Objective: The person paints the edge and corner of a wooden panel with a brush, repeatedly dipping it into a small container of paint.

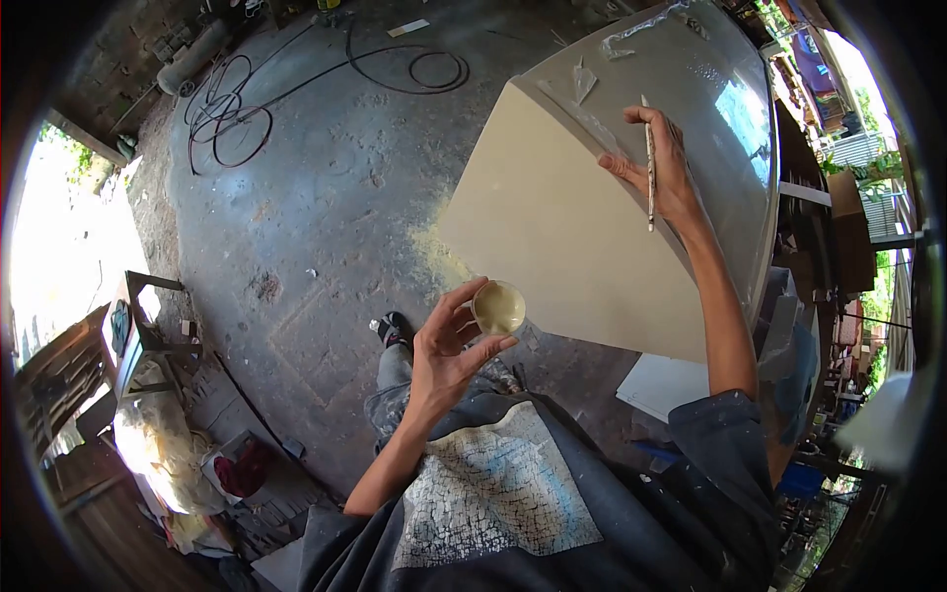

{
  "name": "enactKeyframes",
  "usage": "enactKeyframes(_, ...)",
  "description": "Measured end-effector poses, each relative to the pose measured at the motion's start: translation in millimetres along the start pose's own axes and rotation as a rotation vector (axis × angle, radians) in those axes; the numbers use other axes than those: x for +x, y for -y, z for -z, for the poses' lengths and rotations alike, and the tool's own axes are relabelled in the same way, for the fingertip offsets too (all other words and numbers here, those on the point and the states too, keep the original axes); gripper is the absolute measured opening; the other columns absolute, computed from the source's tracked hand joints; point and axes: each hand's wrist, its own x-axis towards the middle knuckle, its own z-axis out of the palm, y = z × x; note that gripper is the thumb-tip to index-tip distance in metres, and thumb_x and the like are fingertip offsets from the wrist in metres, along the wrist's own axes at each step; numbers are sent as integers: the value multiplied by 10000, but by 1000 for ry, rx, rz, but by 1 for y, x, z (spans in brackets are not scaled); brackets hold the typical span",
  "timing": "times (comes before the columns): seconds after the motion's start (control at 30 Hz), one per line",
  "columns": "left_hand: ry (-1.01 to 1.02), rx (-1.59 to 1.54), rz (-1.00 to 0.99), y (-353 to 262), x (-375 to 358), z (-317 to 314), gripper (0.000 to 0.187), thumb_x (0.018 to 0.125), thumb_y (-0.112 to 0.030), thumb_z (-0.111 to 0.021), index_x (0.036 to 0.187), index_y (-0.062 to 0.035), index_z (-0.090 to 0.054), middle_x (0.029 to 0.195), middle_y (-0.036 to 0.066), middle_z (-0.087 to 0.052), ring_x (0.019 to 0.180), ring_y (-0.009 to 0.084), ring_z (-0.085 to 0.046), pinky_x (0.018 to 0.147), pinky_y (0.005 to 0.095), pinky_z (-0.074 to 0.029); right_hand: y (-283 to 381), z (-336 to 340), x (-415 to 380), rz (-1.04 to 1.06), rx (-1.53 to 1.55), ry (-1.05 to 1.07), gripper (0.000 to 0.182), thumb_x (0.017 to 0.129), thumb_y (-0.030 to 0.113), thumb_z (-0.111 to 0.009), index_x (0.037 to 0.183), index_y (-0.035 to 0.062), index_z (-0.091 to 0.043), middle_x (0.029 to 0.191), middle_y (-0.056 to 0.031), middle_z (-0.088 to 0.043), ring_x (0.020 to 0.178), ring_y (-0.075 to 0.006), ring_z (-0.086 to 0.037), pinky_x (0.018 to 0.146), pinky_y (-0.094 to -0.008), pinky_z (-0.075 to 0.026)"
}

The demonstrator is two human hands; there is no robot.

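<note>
My left hand (pixel 441 353) is closed round a small round cup (pixel 500 307) with pale cream paint in it, thumb on the near side and fingers behind the rim. In my right hand (pixel 673 176) is a thin paintbrush (pixel 651 183), its white shaft speckled with dark marks, held between thumb and fingers. That hand is over a large cream-coloured panel (pixel 567 227), close to the border with a glossy grey-beige surface (pixel 681 69). Bits of clear plastic film (pixel 584 81) cling along this border. The cup is lower left of the panel, above the floor.
Dark hoses (pixel 232 123) lie coiled on the stained concrete floor (pixel 326 227) at the upper left. Pale dust (pixel 434 252) is scattered beside the panel's left edge. A wooden table (pixel 148 321) stands at left, with plastic-wrapped stuff (pixel 153 434) below. White sheets (pixel 663 385) lie under the panel's near edge.
</note>
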Motion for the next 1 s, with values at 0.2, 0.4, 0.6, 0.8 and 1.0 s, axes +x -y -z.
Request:
enactKeyframes(0.2, 13, -1, -7, -2, -2, -1, 734, 764, -20, -839, 1414, -15, -498, 1325, 148, -617, 1202, 242, -618, 1007, 370, -550, 31, 41, -26, -126, 135, -41, 646, 873, 378, -769, 1330, 15, -492, 1261, -167, -582, 1285, -301, -494, 1027, -451, -456)
enactKeyframes(0.4, 62, 8, -7, -6, 4, -11, 688, 778, -25, -825, 1395, -31, -522, 1340, 107, -556, 1172, 216, -624, 1034, 384, -545, 84, 72, -71, -210, 561, -93, 349, 1046, 232, -526, 1314, 13, -571, 1119, -128, -604, 1061, -211, -626, 879, -354, -539)
enactKeyframes(0.6, 116, 96, -103, -17, 12, -25, 669, 786, -61, -831, 1384, -40, -534, 1316, 107, -571, 1157, 214, -632, 1016, 382, -553, 131, 50, -109, -162, 665, 124, 245, 1026, 130, -529, 1161, 1, -688, 935, -70, -592, 698, -105, -578, 671, -252, -492)
enactKeyframes(0.8, 127, 156, -184, -17, 15, -33, 697, 752, -78, -857, 1374, -47, -544, 1292, 114, -596, 1123, 219, -654, 984, 369, -572, 149, 36, -116, -264, 596, 129, 94, 906, 18, -694, 919, 18, -601, 816, -27, -638, 694, -73, -605, 650, -246, -500)
enactKeyframes(1.0, 132, 195, -234, -12, 15, -36, 690, 749, -85, -860, 1365, -46, -551, 1286, 113, -604, 1118, 225, -661, 977, 371, -578, 149, 35, -113, -182, 435, 153, 121, 900, 50, -721, 925, 14, -609, 811, -51, -646, 655, -93, -619, 610, -255, -507)
